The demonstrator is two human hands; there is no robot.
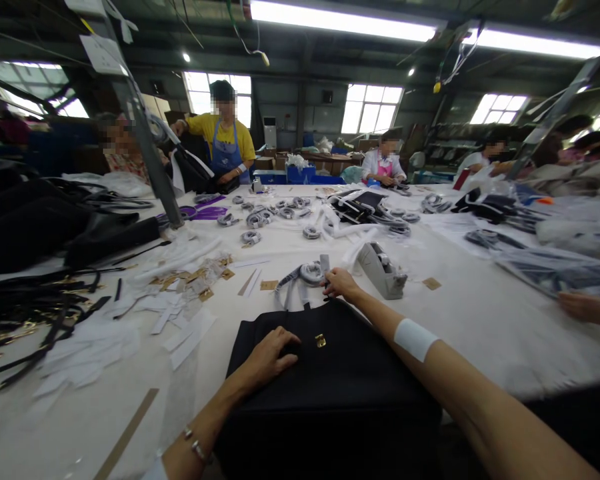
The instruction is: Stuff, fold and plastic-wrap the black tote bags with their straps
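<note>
A black handbag (350, 380) with a gold clasp (321, 341) lies in front of me, its lower part over the table's near edge. My left hand (273, 353) rests on the bag's front, left of the clasp, fingers slightly bent and apart. At the bag's far edge, my right hand (341, 283) has its fingers pressed together; what they pinch is too small to make out. A short grey strip (325, 263) sticks up by those fingertips. Just left of them lies a coiled strap in clear wrap (310, 272), with loose ends reaching toward the bag.
A grey tape dispenser (383, 270) stands right of my right hand. Paper strips (190, 340) and black straps (40, 320) cover the left. Wrapped coils (260, 217) and black bags (360, 207) lie farther back. A co-worker's hand (587, 308) is at right; others work behind.
</note>
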